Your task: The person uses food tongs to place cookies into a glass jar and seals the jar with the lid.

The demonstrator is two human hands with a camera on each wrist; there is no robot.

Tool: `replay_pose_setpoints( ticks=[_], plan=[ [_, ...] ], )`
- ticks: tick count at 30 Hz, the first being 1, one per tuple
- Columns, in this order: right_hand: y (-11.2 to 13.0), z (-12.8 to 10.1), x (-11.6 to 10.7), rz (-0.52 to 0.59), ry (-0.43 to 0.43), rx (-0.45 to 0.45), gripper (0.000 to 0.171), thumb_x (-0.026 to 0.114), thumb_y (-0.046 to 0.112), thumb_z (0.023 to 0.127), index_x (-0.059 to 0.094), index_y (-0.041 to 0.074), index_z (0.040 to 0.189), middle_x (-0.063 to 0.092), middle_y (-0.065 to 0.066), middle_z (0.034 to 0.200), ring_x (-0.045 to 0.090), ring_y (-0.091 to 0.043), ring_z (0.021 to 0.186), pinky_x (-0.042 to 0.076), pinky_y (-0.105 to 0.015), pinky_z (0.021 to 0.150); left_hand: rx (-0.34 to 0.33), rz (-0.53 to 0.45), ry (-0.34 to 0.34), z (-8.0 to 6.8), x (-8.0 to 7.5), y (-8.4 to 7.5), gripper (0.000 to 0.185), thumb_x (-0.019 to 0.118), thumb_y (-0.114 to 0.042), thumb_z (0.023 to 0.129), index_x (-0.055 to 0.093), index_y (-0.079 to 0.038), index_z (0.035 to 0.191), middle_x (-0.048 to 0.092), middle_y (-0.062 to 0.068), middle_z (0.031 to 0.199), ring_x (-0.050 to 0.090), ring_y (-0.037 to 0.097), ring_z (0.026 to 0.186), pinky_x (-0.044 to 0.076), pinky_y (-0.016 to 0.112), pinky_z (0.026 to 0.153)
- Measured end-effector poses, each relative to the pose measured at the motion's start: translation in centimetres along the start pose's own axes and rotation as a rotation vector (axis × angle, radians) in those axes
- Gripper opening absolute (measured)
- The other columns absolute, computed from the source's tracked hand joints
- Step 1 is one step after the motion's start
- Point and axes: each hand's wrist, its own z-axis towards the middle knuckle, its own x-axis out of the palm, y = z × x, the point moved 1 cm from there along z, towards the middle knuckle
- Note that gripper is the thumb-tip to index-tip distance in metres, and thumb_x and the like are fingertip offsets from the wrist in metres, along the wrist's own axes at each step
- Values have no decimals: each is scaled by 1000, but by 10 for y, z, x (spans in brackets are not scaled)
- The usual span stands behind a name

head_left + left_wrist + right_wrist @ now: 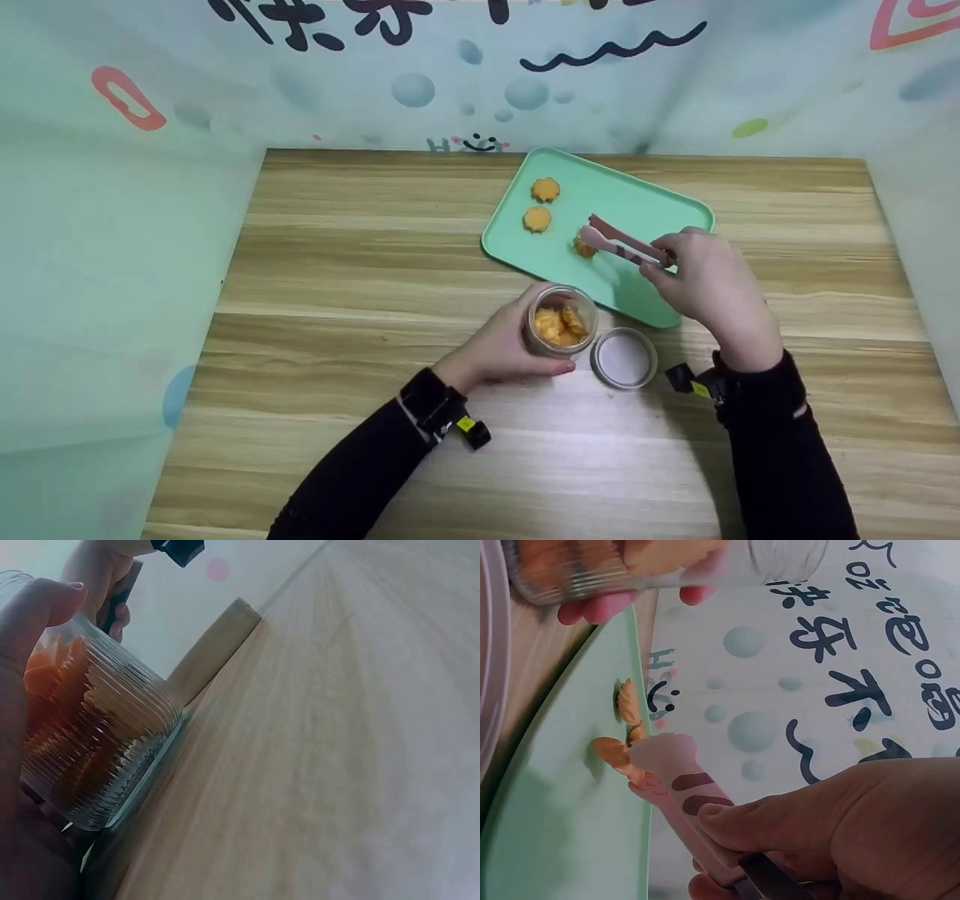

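Note:
My left hand (517,337) grips a clear ribbed glass jar (112,727) around its side, thumb near the rim. Inside the jar lie several orange-yellow cookies (551,326). Over the green tray (645,202), my right hand (709,277) holds pink paw-shaped tongs (694,802) between thumb and fingers. The tong tips are spread apart in the head view. Right at the lower tip is a scalloped cookie (584,248), partly hidden; I cannot tell whether the tongs touch it. Two more cookies, one round (537,219) and one flower-shaped (545,190), lie on the tray's left side.
A round jar lid (624,358) lies on the wooden table (360,300), just right of the jar and near the tray's front edge. A printed cloth (450,75) hangs behind the table and along its sides. Each wrist wears a small black camera.

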Motion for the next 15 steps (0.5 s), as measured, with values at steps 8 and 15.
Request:
replay_pose_setpoints(
  ticks=[8,15],
  plan=[
    [4,-6,-5,-9,-26,-6,27,75,20,102,78,-5,112,69,-19,94,59,-33,81,45,-47,69,-10,9,-4,0,-1,-1,97,104,-27,73,50,-28,155,62,-10,148,57,13,139,40,38,126],
    [8,-15,-15,18,-74,-23,25,75,17,102,79,-3,115,72,-20,99,59,-33,83,45,-47,71,-13,20,-2,0,0,0,96,103,-29,74,50,-29,154,62,-10,147,57,13,139,40,37,126]
  ],
)
